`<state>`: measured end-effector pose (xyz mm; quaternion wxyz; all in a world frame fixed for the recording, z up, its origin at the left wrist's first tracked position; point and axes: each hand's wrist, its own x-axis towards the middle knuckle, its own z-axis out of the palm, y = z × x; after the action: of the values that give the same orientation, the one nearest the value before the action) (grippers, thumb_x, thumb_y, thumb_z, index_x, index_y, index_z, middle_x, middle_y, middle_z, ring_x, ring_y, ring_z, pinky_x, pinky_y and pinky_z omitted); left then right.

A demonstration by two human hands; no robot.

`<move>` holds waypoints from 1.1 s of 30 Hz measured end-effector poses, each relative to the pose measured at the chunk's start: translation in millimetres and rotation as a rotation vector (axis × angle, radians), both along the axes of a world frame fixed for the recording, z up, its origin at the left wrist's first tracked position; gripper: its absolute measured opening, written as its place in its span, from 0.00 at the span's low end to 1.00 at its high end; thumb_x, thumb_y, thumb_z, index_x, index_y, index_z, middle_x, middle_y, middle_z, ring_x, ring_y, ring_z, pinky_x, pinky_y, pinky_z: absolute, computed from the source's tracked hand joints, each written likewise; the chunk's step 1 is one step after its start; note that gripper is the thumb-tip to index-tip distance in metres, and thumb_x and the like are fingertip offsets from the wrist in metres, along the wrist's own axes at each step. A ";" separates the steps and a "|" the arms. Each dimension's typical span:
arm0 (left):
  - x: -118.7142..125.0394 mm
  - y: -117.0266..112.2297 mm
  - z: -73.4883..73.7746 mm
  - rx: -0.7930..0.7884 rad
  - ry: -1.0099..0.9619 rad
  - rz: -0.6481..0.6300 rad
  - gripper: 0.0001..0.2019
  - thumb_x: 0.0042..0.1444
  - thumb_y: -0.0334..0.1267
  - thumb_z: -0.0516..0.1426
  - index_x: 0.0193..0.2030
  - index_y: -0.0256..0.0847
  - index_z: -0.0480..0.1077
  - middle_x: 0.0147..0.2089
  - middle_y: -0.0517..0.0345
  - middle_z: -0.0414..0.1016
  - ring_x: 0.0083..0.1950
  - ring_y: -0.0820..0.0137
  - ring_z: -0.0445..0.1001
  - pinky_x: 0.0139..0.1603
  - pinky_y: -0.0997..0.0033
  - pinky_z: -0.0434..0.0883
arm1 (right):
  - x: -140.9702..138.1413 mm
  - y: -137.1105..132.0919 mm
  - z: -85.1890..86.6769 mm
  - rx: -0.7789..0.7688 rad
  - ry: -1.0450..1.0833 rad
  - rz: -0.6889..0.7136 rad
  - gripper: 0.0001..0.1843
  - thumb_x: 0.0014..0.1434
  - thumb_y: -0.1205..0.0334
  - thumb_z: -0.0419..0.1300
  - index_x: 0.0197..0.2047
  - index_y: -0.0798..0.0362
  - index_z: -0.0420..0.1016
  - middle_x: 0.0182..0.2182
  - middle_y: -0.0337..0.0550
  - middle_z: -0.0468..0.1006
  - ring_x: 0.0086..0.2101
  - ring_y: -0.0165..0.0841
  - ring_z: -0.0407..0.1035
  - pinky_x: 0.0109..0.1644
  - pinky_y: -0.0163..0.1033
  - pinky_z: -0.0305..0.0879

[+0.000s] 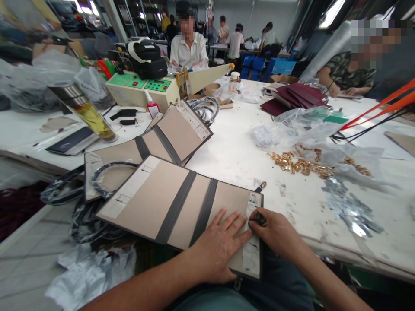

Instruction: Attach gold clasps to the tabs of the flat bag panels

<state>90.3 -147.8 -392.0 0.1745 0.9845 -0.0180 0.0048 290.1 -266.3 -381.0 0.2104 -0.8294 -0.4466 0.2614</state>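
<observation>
An opened-out beige bag panel (158, 190) with dark cross strips and dark edging lies in front of me, its near right end over the table edge. My left hand (217, 248) rests flat on its right part, fingers spread. At the white strip (251, 257) along the panel's right end, my right hand (274, 229) is closed in a pinch around a small dark piece, mostly hidden by the fingers. A small metal fitting (253, 199) shows on that strip, above the right hand. A zip-like metal pull (261, 185) sticks out past the upper right corner.
Behind lies another beige panel (184, 131), with plastic-wrapped handles (112, 172) on the left. Gold metal fittings (292, 163) and silver metal strips (350, 207) are spread on the right. A drink bottle (87, 114) and a cream machine (142, 90) stand farther back; co-workers sit beyond.
</observation>
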 end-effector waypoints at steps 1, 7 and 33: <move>-0.2 0.1 0.3 0.001 0.000 -0.001 0.52 0.56 0.60 0.65 0.80 0.42 0.47 0.82 0.41 0.48 0.82 0.46 0.44 0.81 0.41 0.32 | 0.4 0.3 -0.8 -0.001 0.006 0.006 0.08 0.62 0.57 0.58 0.37 0.48 0.78 0.31 0.42 0.82 0.35 0.40 0.76 0.42 0.42 0.66; 0.4 -0.6 1.3 0.007 0.013 0.000 0.50 0.56 0.59 0.64 0.79 0.42 0.49 0.81 0.44 0.51 0.82 0.47 0.44 0.81 0.40 0.31 | 6.9 -1.7 13.0 0.093 0.182 -0.037 0.11 0.62 0.52 0.61 0.35 0.49 0.81 0.28 0.39 0.81 0.31 0.37 0.73 0.36 0.39 0.65; 7.8 1.5 2.2 0.018 0.079 -0.014 0.51 0.52 0.59 0.66 0.78 0.42 0.52 0.82 0.46 0.49 0.83 0.50 0.40 0.80 0.42 0.24 | -4.0 9.0 9.6 1.202 1.152 -0.552 0.21 0.61 0.53 0.60 0.20 0.50 0.62 0.15 0.31 0.54 0.15 0.26 0.50 0.21 0.38 0.50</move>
<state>98.1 -146.3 -389.8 0.1664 0.9852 -0.0180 -0.0356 286.1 -257.3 -371.4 0.8604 -0.3954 -0.1165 0.2996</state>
